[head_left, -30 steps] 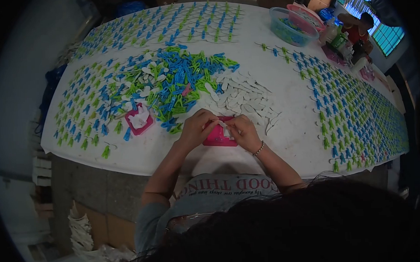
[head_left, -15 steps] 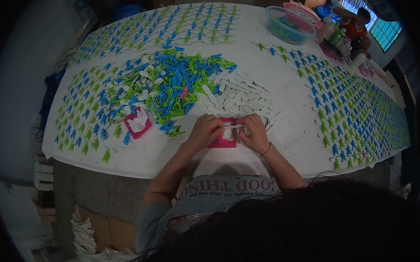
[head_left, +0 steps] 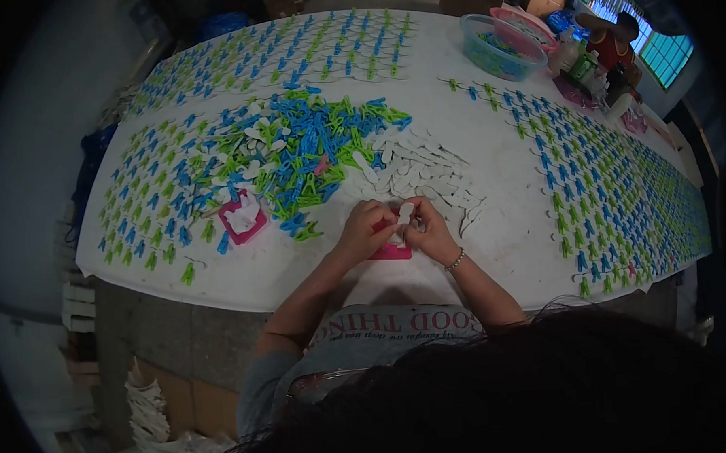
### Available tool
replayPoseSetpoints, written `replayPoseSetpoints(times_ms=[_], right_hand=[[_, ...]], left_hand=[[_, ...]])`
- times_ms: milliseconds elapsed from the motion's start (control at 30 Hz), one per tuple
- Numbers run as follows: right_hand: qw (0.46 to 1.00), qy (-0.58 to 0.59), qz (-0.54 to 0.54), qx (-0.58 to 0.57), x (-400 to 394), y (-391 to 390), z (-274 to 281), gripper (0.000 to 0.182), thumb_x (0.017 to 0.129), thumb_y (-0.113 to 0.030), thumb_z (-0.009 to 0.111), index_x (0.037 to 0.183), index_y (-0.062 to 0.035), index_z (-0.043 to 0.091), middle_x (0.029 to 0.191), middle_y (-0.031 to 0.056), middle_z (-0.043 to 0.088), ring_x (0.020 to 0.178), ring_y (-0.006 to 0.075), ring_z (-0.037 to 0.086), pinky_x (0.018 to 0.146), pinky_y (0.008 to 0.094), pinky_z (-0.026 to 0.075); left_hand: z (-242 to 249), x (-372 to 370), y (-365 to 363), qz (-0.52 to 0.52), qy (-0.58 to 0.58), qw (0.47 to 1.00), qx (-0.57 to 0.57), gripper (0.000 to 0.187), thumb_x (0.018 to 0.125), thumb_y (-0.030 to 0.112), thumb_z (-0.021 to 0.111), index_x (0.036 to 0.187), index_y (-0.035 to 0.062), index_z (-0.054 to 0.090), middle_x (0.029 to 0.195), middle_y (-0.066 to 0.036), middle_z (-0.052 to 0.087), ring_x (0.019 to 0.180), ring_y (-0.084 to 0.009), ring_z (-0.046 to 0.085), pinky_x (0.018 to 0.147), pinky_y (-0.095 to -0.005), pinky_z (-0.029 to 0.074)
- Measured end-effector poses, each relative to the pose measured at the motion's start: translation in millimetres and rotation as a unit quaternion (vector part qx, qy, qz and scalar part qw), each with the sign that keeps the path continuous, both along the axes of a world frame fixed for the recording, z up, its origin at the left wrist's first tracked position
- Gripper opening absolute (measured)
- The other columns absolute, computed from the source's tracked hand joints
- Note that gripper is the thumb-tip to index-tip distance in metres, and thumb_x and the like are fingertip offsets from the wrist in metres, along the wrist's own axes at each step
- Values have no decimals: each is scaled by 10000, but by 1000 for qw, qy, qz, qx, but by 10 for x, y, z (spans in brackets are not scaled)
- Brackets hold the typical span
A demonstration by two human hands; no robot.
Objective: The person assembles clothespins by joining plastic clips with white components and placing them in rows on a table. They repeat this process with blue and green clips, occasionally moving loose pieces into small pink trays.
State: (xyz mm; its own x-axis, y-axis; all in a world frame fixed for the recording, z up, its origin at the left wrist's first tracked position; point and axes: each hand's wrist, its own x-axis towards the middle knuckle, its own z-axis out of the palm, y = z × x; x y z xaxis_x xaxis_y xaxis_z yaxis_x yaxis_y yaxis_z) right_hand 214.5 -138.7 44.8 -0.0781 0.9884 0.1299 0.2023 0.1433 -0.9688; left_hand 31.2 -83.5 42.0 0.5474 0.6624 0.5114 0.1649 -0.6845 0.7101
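your left hand (head_left: 365, 230) and right hand (head_left: 430, 233) meet at the near edge of the desk (head_left: 508, 220), fingers curled in and pinched together on a small white plastic piece (head_left: 405, 213) that stands up between them; the piece is held just above a pink tray (head_left: 390, 250), which lies flat on the desk under your hands and is mostly hidden by them, so you cannot tell what it holds; your right wrist wears a beaded bracelet (head_left: 455, 260); to the left, well apart from your hands, a second pink tray (head_left: 243, 215) sits on the desk with white pieces lying in it; just beyond your hands a loose spread of white pieces (head_left: 425, 171) lies on the desk, and left of that a heap of blue and green clips (head_left: 311, 144) with white pieces mixed in; rows of single blue and green clips (head_left: 588, 176) cover the right side, the left side and the far end of the desk; at the far right corner a clear blue tub (head_left: 503, 47) holds blue and green clips, and a pink basin (head_left: 530, 25) stands touching it behind, its contents too small to tell; beyond those, another person (head_left: 614, 41) is at the desk's far end among small bottles.
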Motion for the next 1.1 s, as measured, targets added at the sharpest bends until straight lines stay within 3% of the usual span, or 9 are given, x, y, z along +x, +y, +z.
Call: replayPoseSetpoints(times_ms=[100,200,267,367,467,833,1033,1100], right_hand=[[998,-50,-18,42,-81,2,36,368,740,-24,619,1085,-65,500,887,10,495,767,106,472,701,245,414],[993,-92,-4,73,-130,23,59,347,735,-45,638,1057,-57,509,855,33,490,747,126,478,681,246,410],[974,-161,-11,156,-158,41,72,318,702,-38,624,1010,-45,545,798,81,540,684,224,514,667,332,418],[958,-204,-6,203,-117,47,50,327,666,-26,622,985,-50,555,772,93,545,703,271,517,688,377,417],[950,-245,5,192,-3,11,21,351,653,-20,619,991,-59,532,835,89,542,747,275,514,685,366,420],[938,-276,-15,211,135,-61,92,344,636,-16,615,968,-70,541,794,73,545,751,279,509,691,370,410],[915,-331,-41,229,206,-98,478,316,648,-27,606,958,-65,560,885,97,579,850,296,525,759,384,404],[907,-341,-38,243,186,-80,543,322,651,-26,604,967,-64,557,897,98,577,855,295,523,763,382,403]], left_hand=[[179,-56,-30,21,-52,998,13,231,700,103,685,901,84,573,872,-60,585,859,-273,532,787,-366,405],[394,-146,-74,22,-15,1000,2,316,699,49,685,984,84,554,915,-45,571,919,-246,521,815,-341,406],[393,-182,-35,18,0,1000,17,305,695,44,680,973,86,559,909,-45,570,912,-245,519,817,-341,400],[344,-243,-11,17,19,999,29,270,696,61,668,945,91,570,884,-49,586,883,-259,527,808,-357,395],[223,-258,-6,20,36,999,19,241,698,88,661,923,91,576,860,-53,603,855,-274,536,790,-376,396],[7,-137,22,13,43,999,-2,224,689,96,665,891,93,569,825,-48,602,807,-270,536,753,-384,404],[-41,68,12,11,53,998,17,253,684,98,675,913,84,568,814,-55,610,797,-268,544,735,-380,416],[-53,152,33,-37,26,999,-26,273,682,100,682,929,78,569,824,-62,613,802,-261,552,742,-381,422]])
